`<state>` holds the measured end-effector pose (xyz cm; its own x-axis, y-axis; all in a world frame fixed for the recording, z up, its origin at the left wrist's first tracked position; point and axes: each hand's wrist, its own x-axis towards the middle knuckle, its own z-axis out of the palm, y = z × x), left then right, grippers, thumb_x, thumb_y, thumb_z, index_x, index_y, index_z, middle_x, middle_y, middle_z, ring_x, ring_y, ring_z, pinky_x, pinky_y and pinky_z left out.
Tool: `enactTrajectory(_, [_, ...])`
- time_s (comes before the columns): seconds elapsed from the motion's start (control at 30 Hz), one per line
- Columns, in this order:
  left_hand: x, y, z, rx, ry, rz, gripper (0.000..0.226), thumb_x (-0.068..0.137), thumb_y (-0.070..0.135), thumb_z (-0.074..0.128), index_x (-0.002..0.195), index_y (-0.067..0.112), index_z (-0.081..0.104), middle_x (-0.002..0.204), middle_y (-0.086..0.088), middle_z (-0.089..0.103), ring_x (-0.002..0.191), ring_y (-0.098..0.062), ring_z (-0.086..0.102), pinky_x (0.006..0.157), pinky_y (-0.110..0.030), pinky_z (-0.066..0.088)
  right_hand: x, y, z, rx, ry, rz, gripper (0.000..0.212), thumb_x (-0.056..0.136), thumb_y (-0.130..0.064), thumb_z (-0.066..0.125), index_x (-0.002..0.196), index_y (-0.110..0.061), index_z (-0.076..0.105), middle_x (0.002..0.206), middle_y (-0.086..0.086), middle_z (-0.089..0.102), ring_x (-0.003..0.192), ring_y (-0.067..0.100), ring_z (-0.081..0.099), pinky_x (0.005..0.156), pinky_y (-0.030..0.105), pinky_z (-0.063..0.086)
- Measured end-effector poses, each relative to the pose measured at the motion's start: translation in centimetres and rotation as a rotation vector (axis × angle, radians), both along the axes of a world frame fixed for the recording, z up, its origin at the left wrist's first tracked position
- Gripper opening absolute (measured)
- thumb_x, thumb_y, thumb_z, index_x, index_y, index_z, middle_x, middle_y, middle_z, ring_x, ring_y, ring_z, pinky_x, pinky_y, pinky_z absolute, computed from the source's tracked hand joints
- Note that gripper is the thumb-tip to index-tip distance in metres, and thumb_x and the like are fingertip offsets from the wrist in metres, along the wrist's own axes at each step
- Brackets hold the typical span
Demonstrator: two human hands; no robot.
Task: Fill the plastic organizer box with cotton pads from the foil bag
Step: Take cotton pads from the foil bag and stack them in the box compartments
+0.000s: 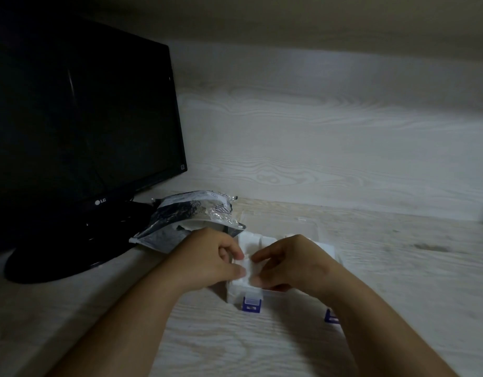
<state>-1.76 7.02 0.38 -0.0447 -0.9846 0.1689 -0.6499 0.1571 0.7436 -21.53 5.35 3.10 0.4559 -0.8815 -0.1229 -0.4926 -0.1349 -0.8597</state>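
Observation:
A clear plastic organizer box (pixel 327 248) with blue latches (pixel 251 305) lies on the pale wood desk, its lid open toward the back. White cotton pads (pixel 259 239) fill its far compartments. My left hand (pixel 207 259) and my right hand (pixel 292 262) meet over the box's near left compartment. Both pinch a stack of white cotton pads (pixel 247 270) between thumb and fingers. The silver and black foil bag (pixel 186 221) lies open just behind my left hand, with white pads showing in its mouth.
A black LG monitor (pixel 80 118) on a round black stand (pixel 58 257) fills the left side, close to the foil bag. A wood-grain wall rises behind the desk. Bare desk surface (pixel 411 268) extends right of the box and in front of it.

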Motion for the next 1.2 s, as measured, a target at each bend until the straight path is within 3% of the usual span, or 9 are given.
enactTrajectory(0.13, [0.1, 0.06, 0.09, 0.002, -0.002, -0.003, 0.02, 0.065, 0.024, 0.088, 0.078, 0.027, 0.073, 0.058, 0.008, 0.064, 0.05, -0.001, 0.053, 0.057, -0.024, 0.045, 0.01, 0.0, -0.03, 0.002, 0.013, 0.004, 0.037, 0.067, -0.006, 0.086, 0.102, -0.011, 0.073, 0.071, 0.006, 0.071, 0.061, 0.01, 0.063, 0.068, 0.026, 0.058])
enactTrajectory(0.33, [0.16, 0.38, 0.32, 0.049, -0.031, -0.04, 0.019, 0.068, 0.029, 0.086, 0.082, 0.03, 0.073, 0.06, 0.009, 0.064, 0.053, 0.001, 0.056, 0.058, -0.022, 0.045, 0.24, 0.03, -0.17, 0.009, 0.02, -0.02, 0.035, 0.071, -0.019, 0.086, 0.103, -0.013, 0.074, 0.079, 0.01, 0.073, 0.062, 0.008, 0.067, 0.062, 0.019, 0.055])
enactTrajectory(0.6, [0.3, 0.18, 0.22, 0.065, -0.038, -0.052, 0.026, 0.063, 0.034, 0.087, 0.082, 0.032, 0.07, 0.063, 0.009, 0.064, 0.055, 0.0, 0.056, 0.06, -0.026, 0.046, 0.28, -0.06, -0.19, 0.049, -0.019, -0.068, 0.032, 0.07, -0.016, 0.087, 0.1, -0.013, 0.076, 0.08, 0.014, 0.074, 0.061, 0.01, 0.068, 0.061, 0.021, 0.057])
enactTrajectory(0.83, [0.34, 0.09, 0.1, 0.053, -0.036, -0.057, 0.026, 0.064, 0.027, 0.087, 0.082, 0.03, 0.069, 0.061, 0.01, 0.062, 0.052, 0.0, 0.053, 0.058, -0.023, 0.043, 0.28, 0.0, -0.12, -0.048, 0.086, -0.041, 0.04, 0.068, -0.021, 0.088, 0.106, -0.017, 0.075, 0.069, 0.001, 0.07, 0.051, 0.001, 0.059, 0.056, 0.016, 0.05])
enactTrajectory(0.97, [0.13, 0.12, 0.25, 0.088, -0.045, -0.059, 0.025, 0.067, 0.028, 0.086, 0.086, 0.028, 0.071, 0.062, 0.01, 0.059, 0.053, 0.002, 0.053, 0.057, -0.02, 0.042, 0.39, -0.18, -0.24, -0.144, 0.2, 0.001, 0.042, 0.069, -0.029, 0.086, 0.109, -0.024, 0.075, 0.072, -0.012, 0.067, 0.059, -0.004, 0.059, 0.061, 0.011, 0.047])
enactTrajectory(1.2, [0.09, 0.11, 0.21, 0.083, -0.058, -0.069, 0.025, 0.066, 0.031, 0.086, 0.086, 0.028, 0.07, 0.059, 0.012, 0.055, 0.053, 0.0, 0.05, 0.057, -0.023, 0.039, 0.36, -0.28, -0.29, -0.18, 0.251, 0.031, 0.039, 0.07, -0.034, 0.083, 0.108, -0.028, 0.074, 0.081, -0.01, 0.069, 0.066, -0.002, 0.062, 0.064, 0.012, 0.049])
